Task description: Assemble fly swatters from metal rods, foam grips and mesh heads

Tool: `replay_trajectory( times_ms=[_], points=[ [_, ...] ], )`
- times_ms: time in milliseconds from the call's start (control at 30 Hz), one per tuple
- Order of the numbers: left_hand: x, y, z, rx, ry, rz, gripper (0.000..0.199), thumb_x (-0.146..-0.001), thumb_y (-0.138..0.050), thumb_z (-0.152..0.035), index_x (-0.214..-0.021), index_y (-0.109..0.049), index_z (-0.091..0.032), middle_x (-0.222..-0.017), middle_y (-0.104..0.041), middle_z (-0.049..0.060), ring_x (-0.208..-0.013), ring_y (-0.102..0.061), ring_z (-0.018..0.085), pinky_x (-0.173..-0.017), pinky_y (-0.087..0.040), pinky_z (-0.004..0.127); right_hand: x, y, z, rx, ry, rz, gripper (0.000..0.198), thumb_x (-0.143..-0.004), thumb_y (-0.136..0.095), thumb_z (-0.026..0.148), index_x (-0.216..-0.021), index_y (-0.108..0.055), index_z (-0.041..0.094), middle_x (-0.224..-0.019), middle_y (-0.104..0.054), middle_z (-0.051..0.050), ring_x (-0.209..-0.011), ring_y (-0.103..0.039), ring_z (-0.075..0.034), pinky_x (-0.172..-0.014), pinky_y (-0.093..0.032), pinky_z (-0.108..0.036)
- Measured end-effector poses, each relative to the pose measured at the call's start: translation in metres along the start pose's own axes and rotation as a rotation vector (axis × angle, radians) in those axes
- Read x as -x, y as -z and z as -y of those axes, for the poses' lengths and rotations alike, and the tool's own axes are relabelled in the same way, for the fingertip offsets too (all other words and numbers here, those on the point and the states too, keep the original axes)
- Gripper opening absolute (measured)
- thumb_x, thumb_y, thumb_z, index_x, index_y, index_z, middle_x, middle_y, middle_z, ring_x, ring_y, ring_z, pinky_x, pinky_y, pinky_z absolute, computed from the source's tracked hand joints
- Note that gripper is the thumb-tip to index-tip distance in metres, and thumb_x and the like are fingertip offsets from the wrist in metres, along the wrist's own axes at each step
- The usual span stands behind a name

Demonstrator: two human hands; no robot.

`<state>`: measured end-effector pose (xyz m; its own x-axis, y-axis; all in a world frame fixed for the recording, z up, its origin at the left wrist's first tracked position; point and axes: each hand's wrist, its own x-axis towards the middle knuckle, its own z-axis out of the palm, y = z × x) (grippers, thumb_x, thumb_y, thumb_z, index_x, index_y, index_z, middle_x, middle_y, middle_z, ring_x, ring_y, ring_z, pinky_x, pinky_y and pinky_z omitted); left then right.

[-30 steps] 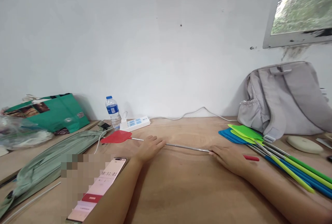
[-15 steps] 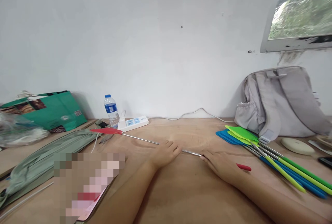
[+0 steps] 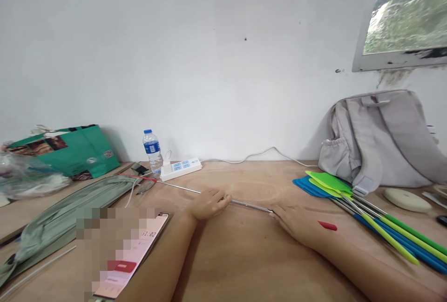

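A red fly swatter with a thin metal rod (image 3: 250,206) lies slantwise over the table between my hands. My left hand (image 3: 210,204) is closed round the rod toward its far end. Beyond it the red swatter head (image 3: 145,178) points left and shows nearly edge-on. My right hand (image 3: 293,223) is wrapped over the handle end, palm down. The tip of the red handle (image 3: 328,226) sticks out past it on the right. A bare length of rod shows between the two hands.
Several blue, yellow-green and green fly swatters (image 3: 370,220) lie at the right, before a grey backpack (image 3: 377,139). Leftward are a phone (image 3: 153,232), a grey-green cloth bag (image 3: 77,213), a power strip (image 3: 181,168), a water bottle (image 3: 152,150) and a green bag (image 3: 87,153).
My left hand has moved left with the rod, and more rod shows between my hands. The swatter head has shifted left and turned from flat to nearly edge-on. My right hand stays about where it was.
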<state>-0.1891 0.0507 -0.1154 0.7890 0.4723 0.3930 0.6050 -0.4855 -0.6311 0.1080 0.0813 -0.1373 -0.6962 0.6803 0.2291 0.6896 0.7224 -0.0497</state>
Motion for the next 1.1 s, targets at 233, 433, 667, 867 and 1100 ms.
replay_trajectory(
  times_ms=[233, 433, 667, 867, 1100],
  points=[
    [0.008, 0.0, 0.006, -0.017, 0.008, 0.007, 0.016, -0.087, -0.037, -0.014, -0.096, -0.05, -0.016, -0.069, -0.053, 0.002, -0.059, -0.05, 0.013, -0.051, -0.037, 0.026, 0.0, 0.001, -0.002, -0.019, 0.019, -0.015, 0.037, -0.09, -0.027, 0.031, -0.109, -0.058, 0.021, -0.103, -0.065, -0.011, -0.088, -0.062, -0.025, -0.074, -0.045, -0.038],
    [0.01, -0.002, 0.007, -0.023, 0.004, 0.018, 0.017, -0.088, -0.036, -0.017, -0.097, -0.05, -0.017, -0.07, -0.053, 0.003, -0.06, -0.05, 0.013, -0.051, -0.038, 0.026, 0.0, 0.002, -0.004, -0.001, 0.012, 0.022, 0.038, -0.09, -0.025, 0.031, -0.108, -0.058, 0.022, -0.104, -0.065, -0.01, -0.087, -0.062, -0.024, -0.073, -0.045, -0.038],
    [0.011, -0.002, 0.009, -0.034, 0.0, 0.007, 0.016, -0.087, -0.037, -0.016, -0.096, -0.05, -0.017, -0.069, -0.054, 0.002, -0.057, -0.05, 0.013, -0.051, -0.038, 0.025, 0.001, 0.004, -0.007, 0.014, 0.028, 0.043, 0.04, -0.091, -0.024, 0.03, -0.109, -0.058, 0.02, -0.104, -0.065, -0.011, -0.088, -0.061, -0.025, -0.074, -0.045, -0.039],
    [0.015, 0.001, 0.012, -0.032, 0.03, 0.006, 0.017, -0.088, -0.036, -0.019, -0.096, -0.051, -0.016, -0.069, -0.055, 0.003, -0.058, -0.051, 0.013, -0.052, -0.039, 0.026, 0.007, 0.001, -0.019, 0.02, 0.089, -0.021, 0.04, -0.089, -0.031, 0.038, -0.115, -0.054, 0.018, -0.111, -0.062, -0.011, -0.095, -0.058, -0.025, -0.08, -0.043, -0.039],
    [0.014, 0.001, 0.012, -0.017, 0.048, 0.022, 0.016, -0.088, -0.036, -0.021, -0.094, -0.05, -0.016, -0.07, -0.055, 0.003, -0.059, -0.053, 0.014, -0.053, -0.041, 0.028, 0.006, 0.002, -0.024, 0.078, 0.111, 0.021, 0.032, -0.086, -0.031, 0.025, -0.106, -0.056, 0.017, -0.103, -0.063, -0.011, -0.087, -0.06, -0.023, -0.075, -0.043, -0.036]
  ],
)
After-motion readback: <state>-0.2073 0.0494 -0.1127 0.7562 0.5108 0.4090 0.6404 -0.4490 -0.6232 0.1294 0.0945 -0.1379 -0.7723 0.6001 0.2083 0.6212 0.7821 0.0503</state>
